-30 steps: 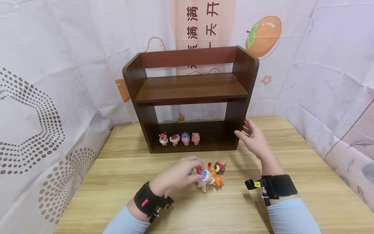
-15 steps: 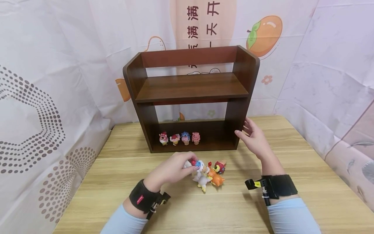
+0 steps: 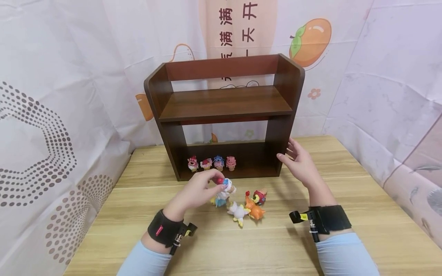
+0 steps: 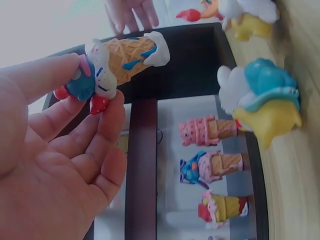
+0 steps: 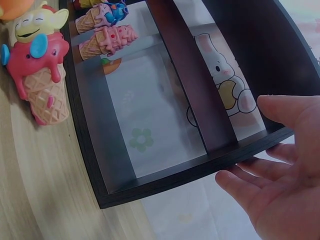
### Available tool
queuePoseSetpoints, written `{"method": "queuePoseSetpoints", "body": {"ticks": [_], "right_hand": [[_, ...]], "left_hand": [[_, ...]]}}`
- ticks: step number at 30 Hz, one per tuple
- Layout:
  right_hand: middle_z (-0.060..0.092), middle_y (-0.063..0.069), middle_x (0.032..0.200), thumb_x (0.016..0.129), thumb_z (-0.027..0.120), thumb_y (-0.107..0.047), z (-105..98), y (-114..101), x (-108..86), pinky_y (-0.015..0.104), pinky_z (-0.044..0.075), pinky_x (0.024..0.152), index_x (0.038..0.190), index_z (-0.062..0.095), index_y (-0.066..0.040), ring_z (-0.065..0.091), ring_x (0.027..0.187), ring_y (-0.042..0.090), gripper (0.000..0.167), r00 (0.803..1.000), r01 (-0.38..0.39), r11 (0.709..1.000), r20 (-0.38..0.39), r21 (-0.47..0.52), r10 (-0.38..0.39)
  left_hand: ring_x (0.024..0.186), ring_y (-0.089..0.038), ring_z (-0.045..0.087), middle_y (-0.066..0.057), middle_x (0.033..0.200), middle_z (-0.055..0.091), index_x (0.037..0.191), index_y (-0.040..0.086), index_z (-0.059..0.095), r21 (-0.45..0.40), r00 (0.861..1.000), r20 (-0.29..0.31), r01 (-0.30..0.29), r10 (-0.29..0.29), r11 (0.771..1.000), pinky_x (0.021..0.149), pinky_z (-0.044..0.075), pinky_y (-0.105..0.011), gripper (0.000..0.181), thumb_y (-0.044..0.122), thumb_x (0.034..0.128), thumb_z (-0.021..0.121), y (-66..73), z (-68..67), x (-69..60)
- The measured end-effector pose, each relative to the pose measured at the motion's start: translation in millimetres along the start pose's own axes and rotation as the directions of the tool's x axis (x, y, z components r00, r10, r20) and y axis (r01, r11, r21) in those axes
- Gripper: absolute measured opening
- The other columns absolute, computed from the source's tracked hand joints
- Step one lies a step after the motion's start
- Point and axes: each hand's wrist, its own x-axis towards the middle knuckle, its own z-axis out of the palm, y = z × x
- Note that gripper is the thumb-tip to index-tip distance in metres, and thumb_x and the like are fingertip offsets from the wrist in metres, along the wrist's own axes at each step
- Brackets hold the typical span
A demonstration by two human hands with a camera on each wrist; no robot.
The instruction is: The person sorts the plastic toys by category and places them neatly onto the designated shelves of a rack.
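Observation:
My left hand (image 3: 193, 194) pinches an ice-cream-cone figurine (image 4: 131, 59) between thumb and fingertips, above the table in front of the shelf. It has a waffle cone, white topping, a blue character and red bits. My right hand (image 3: 301, 163) grips the right side panel of the dark brown two-tier shelf (image 3: 226, 103), thumb on the inner side and fingers outside. On the lower tier a row of small cone figurines stands toward the left, the pink one (image 3: 231, 163) rightmost. Just below my left hand lies a yellow, white and blue figurine (image 4: 272, 95), partly hidden in the head view.
Loose on the wooden table (image 3: 276, 249) lie a white-and-yellow figurine (image 3: 238, 213), an orange figurine (image 3: 255, 211) and a red-topped cone figurine with a yellow face (image 5: 41, 65). A printed curtain (image 3: 86, 46) hangs behind the shelf and along the sides.
My left hand has lifted the cone figurine from among the loose ones and carried it left and toward the shelf, uncovering the white-and-yellow figurine. My right hand stays at the shelf's side.

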Motion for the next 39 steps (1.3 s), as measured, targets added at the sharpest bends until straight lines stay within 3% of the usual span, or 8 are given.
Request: {"method": "queuePoseSetpoints", "body": {"ticks": [6, 11, 20, 28, 35, 39], "right_hand": [[0.034, 0.028, 0.157, 0.100, 0.067, -0.026, 0, -1, -0.5, 0.059, 0.039, 0.105, 0.162, 0.020, -0.005, 0.038, 0.141, 0.047, 0.080, 1.000, -0.002, 1.000, 0.000, -0.004, 0.002], [0.034, 0.028, 0.157, 0.100, 0.067, -0.025, 1, -1, -0.9, 0.058, 0.039, 0.105, 0.162, 0.021, -0.005, 0.038, 0.141, 0.047, 0.080, 1.000, 0.004, 1.000, 0.000, -0.006, -0.004], [0.034, 0.027, 0.158, 0.100, 0.067, -0.025, 1, -1, -1.7, 0.058, 0.039, 0.105, 0.162, 0.021, -0.007, 0.038, 0.141, 0.046, 0.079, 1.000, 0.005, 1.000, 0.003, -0.007, -0.005], [0.035, 0.027, 0.157, 0.100, 0.067, -0.024, 1, -4, -0.6, 0.059, 0.039, 0.105, 0.162, 0.022, -0.007, 0.038, 0.141, 0.047, 0.078, 1.000, 0.012, 1.000, 0.002, -0.006, -0.012], [0.034, 0.027, 0.157, 0.100, 0.067, -0.023, 1, -4, -0.8, 0.059, 0.039, 0.105, 0.162, 0.021, -0.008, 0.038, 0.141, 0.047, 0.079, 1.000, 0.007, 1.000, 0.005, 0.005, -0.007], [0.034, 0.027, 0.157, 0.100, 0.067, -0.022, 1, -4, -1.6, 0.059, 0.038, 0.105, 0.162, 0.021, -0.007, 0.037, 0.142, 0.047, 0.079, 1.000, 0.004, 1.000, 0.006, 0.017, -0.004]], "left_hand": [[0.093, -0.013, 0.063, 0.007, 0.098, 0.068, 0.109, 0.015, 0.069, -0.031, 0.995, -0.090, 0.048, -0.051, 0.998, 0.084, 0.054, -0.039, 0.016, 0.021, 0.0951, 0.075, -6.4, -10.7, -1.7], [0.095, -0.012, 0.064, 0.007, 0.099, 0.069, 0.109, 0.015, 0.069, -0.031, 0.987, -0.129, 0.090, -0.093, 0.995, 0.086, 0.053, -0.040, 0.015, 0.019, 0.0958, 0.074, -10.8, -18.7, -4.7], [0.093, -0.013, 0.063, 0.004, 0.100, 0.069, 0.113, 0.014, 0.068, -0.021, 0.989, -0.145, 0.036, -0.038, 0.999, 0.078, 0.051, -0.036, 0.018, 0.019, 0.0964, 0.073, -10.2, -25.1, -5.9], [0.079, -0.015, 0.058, 0.005, 0.100, 0.070, 0.114, 0.015, 0.068, 0.003, 0.987, -0.161, 0.029, -0.029, 1.000, 0.064, 0.048, -0.031, 0.019, 0.020, 0.0966, 0.073, -11.1, -25.1, -5.1], [0.086, -0.014, 0.061, 0.004, 0.103, 0.071, 0.115, 0.013, 0.068, -0.001, 0.985, -0.170, -0.003, 0.002, 1.000, 0.071, 0.051, -0.031, 0.019, 0.019, 0.0965, 0.073, -8.7, -24.0, -3.8], [0.082, -0.020, 0.059, 0.003, 0.104, 0.071, 0.115, 0.012, 0.068, 0.007, 0.986, -0.166, -0.015, 0.016, 1.000, 0.067, 0.048, -0.031, 0.020, 0.019, 0.0968, 0.072, -6.2, -23.1, -1.7]]}}
